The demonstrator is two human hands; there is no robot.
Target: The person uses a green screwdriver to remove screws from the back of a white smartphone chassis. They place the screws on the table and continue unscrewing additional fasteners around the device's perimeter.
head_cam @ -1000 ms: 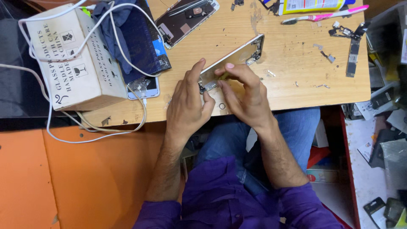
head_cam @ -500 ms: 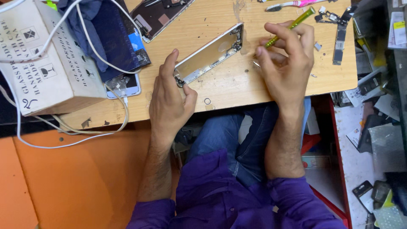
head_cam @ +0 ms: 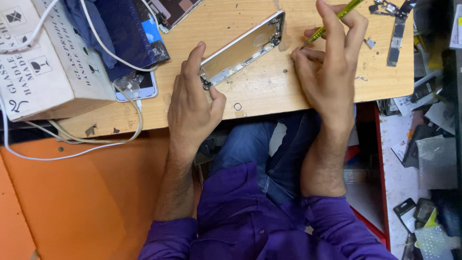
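A silver phone housing (head_cam: 242,49), opened with its inner parts showing, lies slanted on the wooden table (head_cam: 269,91). My left hand (head_cam: 191,103) pinches its near-left corner between thumb and forefinger. My right hand (head_cam: 332,67) holds a yellow-green screwdriver (head_cam: 332,20) like a pen, its tip pointing down at the table just right of the housing's far end.
A white cardboard box (head_cam: 48,67) with white cables (head_cam: 96,139) stands at the left, beside a dark blue cloth (head_cam: 115,33) and a phone (head_cam: 139,86). Small screws (head_cam: 237,106) and phone parts (head_cam: 398,33) lie on the table. Loose scrap covers the floor at right.
My right hand left the housing, picked up the screwdriver at the far right and brought its tip down near the housing. My left hand kept hold of the housing's corner.
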